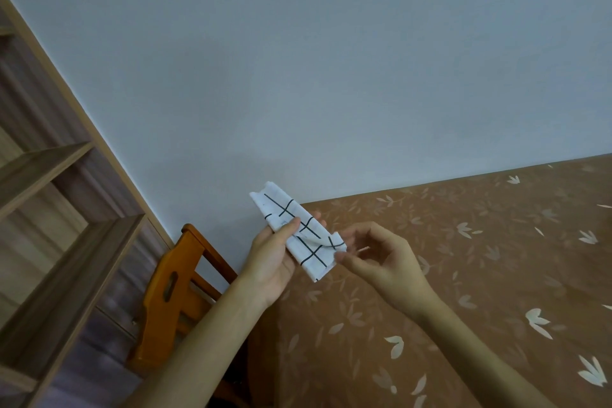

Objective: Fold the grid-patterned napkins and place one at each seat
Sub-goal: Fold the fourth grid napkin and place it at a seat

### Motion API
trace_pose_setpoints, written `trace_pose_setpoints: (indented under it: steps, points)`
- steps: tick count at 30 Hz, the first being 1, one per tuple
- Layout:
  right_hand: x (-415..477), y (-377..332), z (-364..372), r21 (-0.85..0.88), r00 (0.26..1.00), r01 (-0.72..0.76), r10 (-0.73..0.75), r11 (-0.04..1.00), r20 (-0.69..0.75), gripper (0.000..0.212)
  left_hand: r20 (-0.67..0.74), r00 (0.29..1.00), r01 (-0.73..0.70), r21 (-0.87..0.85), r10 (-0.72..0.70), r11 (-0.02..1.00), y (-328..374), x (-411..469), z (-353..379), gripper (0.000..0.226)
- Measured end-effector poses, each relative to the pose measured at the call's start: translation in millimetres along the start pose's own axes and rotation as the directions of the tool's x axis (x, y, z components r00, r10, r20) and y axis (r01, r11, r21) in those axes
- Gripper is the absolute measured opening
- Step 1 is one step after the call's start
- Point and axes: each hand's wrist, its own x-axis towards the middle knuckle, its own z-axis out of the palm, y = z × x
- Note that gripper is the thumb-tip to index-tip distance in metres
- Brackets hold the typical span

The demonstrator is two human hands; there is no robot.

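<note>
A white napkin with a black grid (299, 232), folded into a narrow strip, is held in the air above the table's left corner. My left hand (273, 262) grips it across the middle, thumb on top and fingers underneath. My right hand (381, 258) is at the strip's lower right end, thumb and fingertips touching a loose corner flap that curls up there. The table (447, 275) wears a brown cloth printed with pale leaves. No other napkin is in view.
An orange wooden chair (172, 295) stands at the table's left side against the pale wall. A wooden shelf unit (59, 209) fills the left of the view. The table reaches the wall at the back.
</note>
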Motion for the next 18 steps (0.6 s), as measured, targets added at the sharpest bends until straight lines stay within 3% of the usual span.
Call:
trace_pose_setpoints:
  steps: [3,6,8,11,13,15,16,18]
  points:
    - [1,5,1,-0.271,0.980,0.158,-0.184,0.949,-0.072,0.033,0.008,1.000,-0.006,-0.028,0.006,1.000,0,0,4,0.029]
    - [-2,11,-1,-0.516,0.885,0.395,-0.465,0.760,-0.007,0.015,0.007,1.000,-0.003,-0.031,0.003,1.000,-2,1,4,0.031]
    - [-5,17,-3,-0.565,0.851,0.459,-0.522,0.686,0.057,0.004,-0.004,1.000,0.007,-0.057,-0.007,0.998,-4,1,5,0.032]
    - [-9,20,-3,-0.511,0.848,0.463,-0.529,0.725,0.018,0.010,-0.029,1.000,0.007,-0.113,-0.010,0.994,-7,2,6,0.029]
    - [-11,15,-3,-0.411,0.907,0.333,-0.407,0.849,-0.104,0.019,-0.036,0.999,-0.030,-0.078,0.027,0.997,-9,2,6,0.027]
    - [-9,5,-4,-0.148,0.983,0.051,-0.075,0.988,-0.165,0.011,-0.010,0.998,-0.063,0.019,0.063,0.998,-13,-1,8,0.027]
    - [-6,2,-5,-0.033,0.989,-0.095,0.090,0.995,-0.113,0.013,0.014,0.997,-0.076,0.072,0.075,0.995,-15,-2,10,0.027]
    - [1,2,-6,0.030,0.974,-0.227,0.227,0.974,0.007,0.022,0.054,0.994,-0.098,0.161,0.091,0.982,-18,-6,16,0.028]
